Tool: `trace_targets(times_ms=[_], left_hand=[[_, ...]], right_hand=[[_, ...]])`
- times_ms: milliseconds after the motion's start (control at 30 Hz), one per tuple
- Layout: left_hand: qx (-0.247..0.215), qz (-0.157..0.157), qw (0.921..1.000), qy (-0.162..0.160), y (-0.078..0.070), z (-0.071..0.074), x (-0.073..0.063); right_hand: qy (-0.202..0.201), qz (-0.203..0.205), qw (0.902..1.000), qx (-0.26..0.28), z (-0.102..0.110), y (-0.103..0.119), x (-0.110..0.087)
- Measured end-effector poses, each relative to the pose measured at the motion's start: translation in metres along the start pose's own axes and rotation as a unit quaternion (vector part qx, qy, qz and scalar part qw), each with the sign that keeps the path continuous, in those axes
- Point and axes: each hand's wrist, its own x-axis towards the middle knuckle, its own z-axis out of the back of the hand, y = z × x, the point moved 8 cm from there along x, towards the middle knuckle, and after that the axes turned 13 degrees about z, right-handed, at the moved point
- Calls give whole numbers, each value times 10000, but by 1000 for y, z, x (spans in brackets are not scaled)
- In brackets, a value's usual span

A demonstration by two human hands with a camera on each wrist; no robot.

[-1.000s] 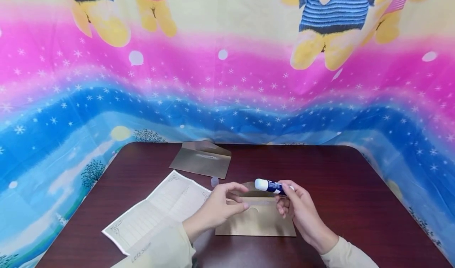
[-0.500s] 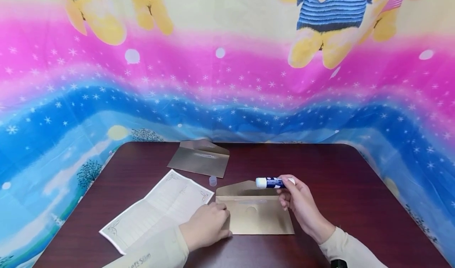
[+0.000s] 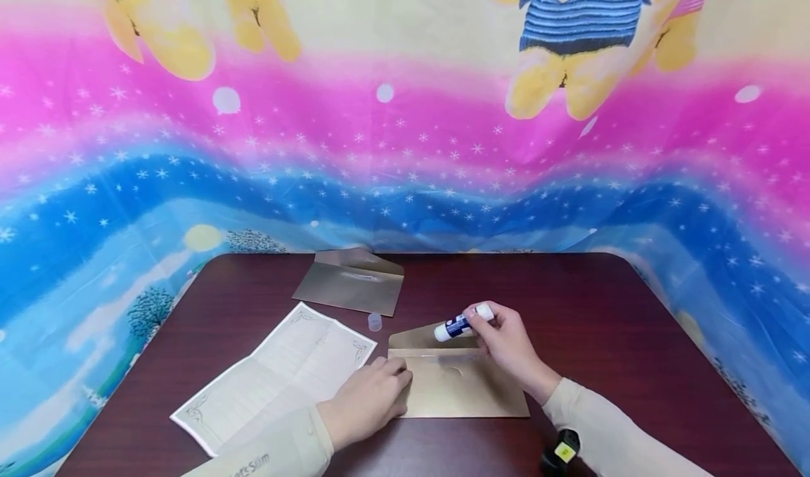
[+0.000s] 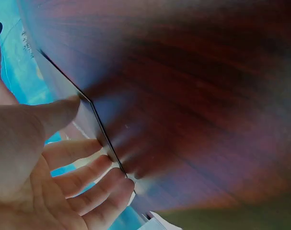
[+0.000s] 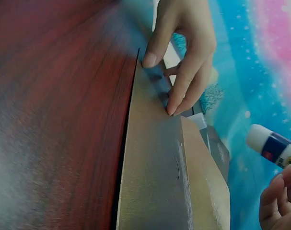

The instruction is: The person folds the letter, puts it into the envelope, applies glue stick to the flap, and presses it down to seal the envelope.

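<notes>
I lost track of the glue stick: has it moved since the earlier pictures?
Yes. In the head view, the glue stick, gripped by the right hand, has shifted left, closer to the unmoved translucent cap.

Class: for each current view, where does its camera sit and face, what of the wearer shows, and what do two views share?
Head: on the head, facing forward and down over the table; left grip, right grip, sleeves.
Left wrist: on that wrist, facing the edge of the near envelope; left grip, apparently some right arm.
Right wrist: on that wrist, facing along the envelope; both grips.
Shared: glue stick, in head and right wrist.
</notes>
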Motion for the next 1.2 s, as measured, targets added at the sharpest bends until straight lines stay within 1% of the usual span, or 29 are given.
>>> trace_targets(times_ms=[100, 233, 367, 533, 700, 867, 1000, 1133, 1200], left_hand=[[7, -52, 10000, -27, 0, 0, 0], [98, -182, 9998, 33, -1, 0, -1], [118, -220, 9996, 110, 1, -2, -1], [112, -240, 9996, 110, 2, -3, -1], [127, -222, 9996, 92, 3, -2, -1], [174, -230, 9996, 18, 2, 0, -1], [202, -254, 9995, 26, 1, 0, 0], [201, -247, 9995, 64, 2, 0, 1], [210, -252, 9994, 56, 3, 0, 2]], right_hand=[[398, 391, 9980, -285, -10, 3, 4], [809, 788, 9907, -760, -22, 9, 5], [1074, 838, 9837, -1170, -31, 13, 6], [1329, 841, 9731, -1684, -42, 16, 9], [1490, 885, 9597, -2212, -54, 16, 11], [1599, 1119, 9389, -2835, -64, 18, 12], [1582, 1259, 9264, -3178, -65, 19, 10], [1615, 1311, 9144, -3473, -65, 17, 10], [1635, 1318, 9100, -3576, -65, 16, 10]])
